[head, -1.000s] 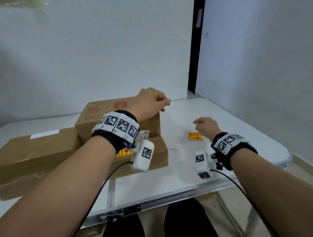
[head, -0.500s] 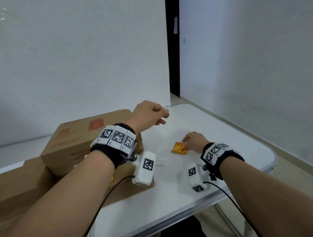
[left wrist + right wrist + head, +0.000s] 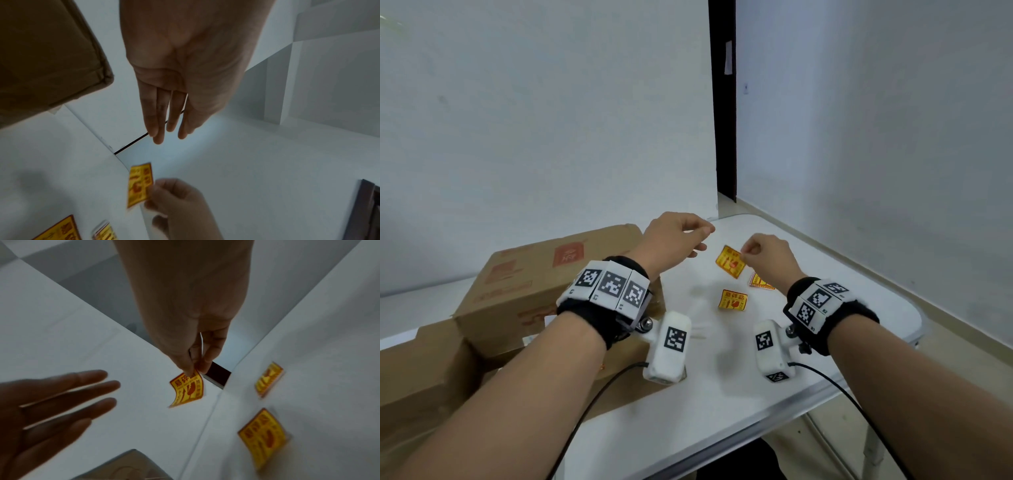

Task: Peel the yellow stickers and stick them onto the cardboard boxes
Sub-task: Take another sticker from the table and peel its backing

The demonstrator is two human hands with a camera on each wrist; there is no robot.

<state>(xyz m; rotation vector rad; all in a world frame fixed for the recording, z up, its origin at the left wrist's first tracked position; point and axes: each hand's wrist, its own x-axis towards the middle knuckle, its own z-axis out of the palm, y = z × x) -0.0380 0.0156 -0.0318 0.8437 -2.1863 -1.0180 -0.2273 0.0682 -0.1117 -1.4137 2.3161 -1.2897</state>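
Note:
My right hand (image 3: 748,249) pinches the top corner of a yellow sticker (image 3: 730,262) between thumb and forefinger and holds it above the white table (image 3: 722,394). In the right wrist view the sticker (image 3: 188,390) hangs curled below the fingertips (image 3: 186,368). My left hand (image 3: 698,240) hovers just left of it, holding nothing; its fingers (image 3: 164,129) are straight in the left wrist view. Two more yellow stickers (image 3: 733,300) (image 3: 759,282) lie flat on the table near my right wrist. A cardboard box (image 3: 544,274) stands to the left, under my left forearm.
A second cardboard box (image 3: 421,370) sits at the near left, and another lies low under my left wrist. The table's right edge and rounded corner (image 3: 914,318) are close to my right arm. White walls stand behind, with a dark gap (image 3: 722,102) between them.
My right hand has lifted the sticker off the table and raised it toward the left hand. The head view has swung right, bringing two more stickers into sight.

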